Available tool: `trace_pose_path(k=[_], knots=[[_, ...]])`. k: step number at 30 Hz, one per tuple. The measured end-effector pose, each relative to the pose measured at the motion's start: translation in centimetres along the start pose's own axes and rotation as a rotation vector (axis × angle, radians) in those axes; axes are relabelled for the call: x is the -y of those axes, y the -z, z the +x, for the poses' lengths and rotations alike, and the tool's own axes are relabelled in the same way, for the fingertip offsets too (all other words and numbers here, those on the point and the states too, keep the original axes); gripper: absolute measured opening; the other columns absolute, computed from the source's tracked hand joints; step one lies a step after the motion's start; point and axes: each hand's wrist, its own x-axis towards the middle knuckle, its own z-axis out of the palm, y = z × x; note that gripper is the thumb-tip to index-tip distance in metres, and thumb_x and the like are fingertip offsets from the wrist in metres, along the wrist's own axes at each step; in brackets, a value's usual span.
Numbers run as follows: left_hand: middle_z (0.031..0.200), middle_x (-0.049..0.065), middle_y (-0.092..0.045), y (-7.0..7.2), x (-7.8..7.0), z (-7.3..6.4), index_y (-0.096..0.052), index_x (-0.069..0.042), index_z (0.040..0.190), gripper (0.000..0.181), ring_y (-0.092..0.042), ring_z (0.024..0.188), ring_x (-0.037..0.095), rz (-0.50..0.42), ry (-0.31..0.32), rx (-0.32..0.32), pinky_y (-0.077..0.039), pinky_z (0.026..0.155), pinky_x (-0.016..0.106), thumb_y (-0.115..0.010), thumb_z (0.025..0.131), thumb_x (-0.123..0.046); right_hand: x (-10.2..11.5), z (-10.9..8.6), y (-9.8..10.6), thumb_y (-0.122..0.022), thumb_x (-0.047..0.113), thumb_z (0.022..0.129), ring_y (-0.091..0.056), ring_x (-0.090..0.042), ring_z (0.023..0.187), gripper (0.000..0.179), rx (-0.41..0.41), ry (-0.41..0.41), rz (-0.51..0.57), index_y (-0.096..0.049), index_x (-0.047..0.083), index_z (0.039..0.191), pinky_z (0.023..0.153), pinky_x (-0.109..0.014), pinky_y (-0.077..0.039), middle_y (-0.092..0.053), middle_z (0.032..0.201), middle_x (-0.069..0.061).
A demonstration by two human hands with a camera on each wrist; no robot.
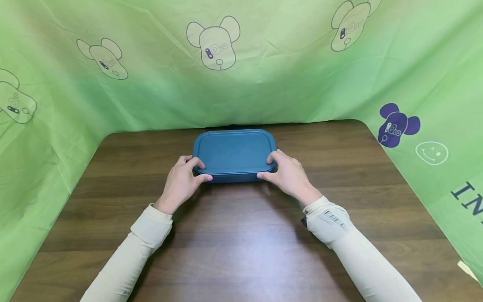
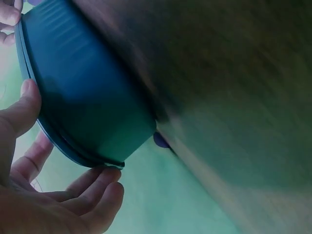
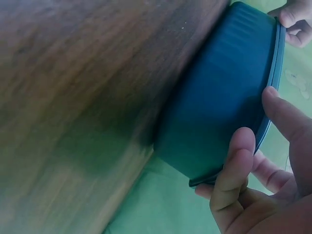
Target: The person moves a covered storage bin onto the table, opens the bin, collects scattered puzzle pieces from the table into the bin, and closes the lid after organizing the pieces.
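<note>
A blue rectangular container (image 1: 235,178) with rounded corners stands near the far edge of the table, its flat blue lid (image 1: 235,151) on top. My left hand (image 1: 182,181) pinches the lid's near left corner, thumb at the front rim and index finger on top. At the near right corner my right hand (image 1: 289,174) pinches the rim the same way. In the left wrist view the container's side wall (image 2: 87,83) shows, with the left fingertips along the lid's edge. The right wrist view shows the right thumb and fingers around the lid's rim (image 3: 274,73).
The brown wood-grain table (image 1: 234,243) spreads out in front of the container. Green cloth (image 1: 158,96) with cartoon bear heads hangs behind and at both sides. A small pale strip (image 1: 467,269) lies at the table's right edge.
</note>
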Motion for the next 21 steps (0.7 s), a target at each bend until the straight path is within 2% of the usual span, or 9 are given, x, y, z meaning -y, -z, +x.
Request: trace_pose_path(k=[1,4,6,10,12,14,17,19,21], knots=[[0.132,0.024,-0.057,0.0,0.1,0.0,-0.068,-0.012,0.099,0.034,-0.060,0.115,0.041,0.005,-0.001,0.002,-0.047,0.090,0.053,-0.087,0.080,-0.033,0.0,0.0,-0.1,-0.084,0.039,0.082,-0.054,-0.044,0.124,0.046,-0.004,0.003,0.000,-0.060,0.009,0.106,0.099,-0.056,-0.042,-0.055,0.141,-0.023],[0.131,0.023,-0.058,0.1,0.1,-0.1,-0.068,-0.012,0.100,0.035,-0.061,0.114,0.039,0.017,0.002,0.009,-0.048,0.089,0.052,-0.087,0.080,-0.033,0.2,0.0,-0.2,-0.085,0.039,0.082,-0.061,-0.041,0.104,0.046,-0.005,0.014,-0.010,-0.060,0.009,0.107,0.090,-0.053,-0.046,-0.062,0.127,-0.014],[0.131,0.023,-0.058,0.1,0.1,-0.1,-0.068,-0.012,0.100,0.035,-0.061,0.114,0.038,0.023,-0.001,0.015,-0.048,0.089,0.052,-0.087,0.080,-0.034,0.2,-0.2,-0.2,-0.085,0.039,0.082,-0.061,-0.038,0.098,0.046,-0.009,0.021,-0.017,-0.060,0.009,0.107,0.086,-0.052,-0.047,-0.063,0.120,-0.011],[0.130,0.024,-0.059,0.0,0.2,-0.1,-0.067,-0.012,0.100,0.036,-0.062,0.112,0.038,0.049,-0.019,0.019,-0.049,0.086,0.051,-0.087,0.080,-0.035,0.2,-0.3,-0.2,-0.085,0.039,0.082,-0.061,-0.039,0.097,0.046,-0.007,0.017,-0.030,-0.060,0.009,0.106,0.085,-0.053,-0.048,-0.063,0.122,-0.013],[0.130,0.025,-0.059,0.0,0.2,-0.1,-0.067,-0.012,0.099,0.036,-0.063,0.111,0.038,0.062,-0.027,0.018,-0.050,0.085,0.051,-0.087,0.080,-0.035,0.2,-0.2,-0.2,-0.085,0.039,0.082,-0.061,-0.043,0.105,0.046,-0.006,0.016,-0.034,-0.060,0.009,0.106,0.089,-0.056,-0.047,-0.060,0.131,-0.020],[0.130,0.026,-0.059,0.1,0.2,-0.1,-0.067,-0.012,0.100,0.036,-0.063,0.110,0.039,0.074,-0.031,0.026,-0.050,0.084,0.051,-0.087,0.080,-0.036,0.3,-0.2,-0.2,-0.084,0.040,0.082,-0.062,-0.042,0.101,0.045,0.003,0.020,-0.045,-0.060,0.010,0.105,0.086,-0.055,-0.048,-0.062,0.127,-0.017],[0.127,0.025,-0.060,0.5,-0.1,0.1,-0.067,-0.012,0.100,0.037,-0.064,0.104,0.041,0.112,-0.034,0.064,-0.050,0.084,0.053,-0.085,0.083,-0.039,0.4,0.0,0.2,-0.083,0.043,0.084,-0.062,-0.038,0.094,0.046,0.031,0.025,-0.075,-0.061,0.009,0.106,0.083,-0.052,-0.048,-0.065,0.118,-0.013],[0.123,0.022,-0.062,1.1,-0.4,0.5,-0.068,-0.012,0.103,0.039,-0.064,0.102,0.040,0.155,-0.028,0.111,-0.049,0.085,0.055,-0.081,0.085,-0.044,0.6,0.4,0.6,-0.080,0.047,0.085,-0.061,-0.036,0.089,0.050,0.064,0.023,-0.111,-0.062,0.008,0.110,0.080,-0.051,-0.049,-0.065,0.112,-0.011],[0.121,0.020,-0.063,1.6,-0.8,1.2,-0.069,-0.011,0.110,0.046,-0.063,0.104,0.039,0.210,-0.011,0.169,-0.047,0.088,0.057,-0.077,0.087,-0.050,0.9,0.9,1.0,-0.077,0.052,0.086,-0.061,-0.040,0.102,0.057,0.096,0.023,-0.152,-0.063,0.006,0.116,0.085,-0.055,-0.049,-0.061,0.125,-0.019]])
